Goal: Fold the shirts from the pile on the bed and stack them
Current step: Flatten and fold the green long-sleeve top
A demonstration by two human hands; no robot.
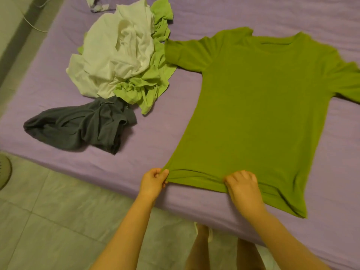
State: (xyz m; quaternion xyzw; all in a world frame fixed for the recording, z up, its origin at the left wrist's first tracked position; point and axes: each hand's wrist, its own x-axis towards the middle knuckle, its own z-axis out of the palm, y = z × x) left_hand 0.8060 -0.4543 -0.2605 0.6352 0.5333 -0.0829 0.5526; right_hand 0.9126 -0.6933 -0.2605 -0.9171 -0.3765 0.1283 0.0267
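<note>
An olive green T-shirt (259,106) lies spread flat on the purple bed (292,14), collar away from me and hem at the near edge. My left hand (153,182) pinches the hem's left corner. My right hand (243,188) grips the hem near its middle, bunching the cloth there. To the left lies the pile: a white shirt (116,55) on top, a light green shirt (148,84) under it, and a crumpled dark grey shirt (83,127) at the front.
The bed's near edge runs diagonally from the left down to the lower right, with tiled floor (58,221) below it. A round pale object (3,172) sits on the floor at far left. A white cable (33,24) lies along the bed's upper left.
</note>
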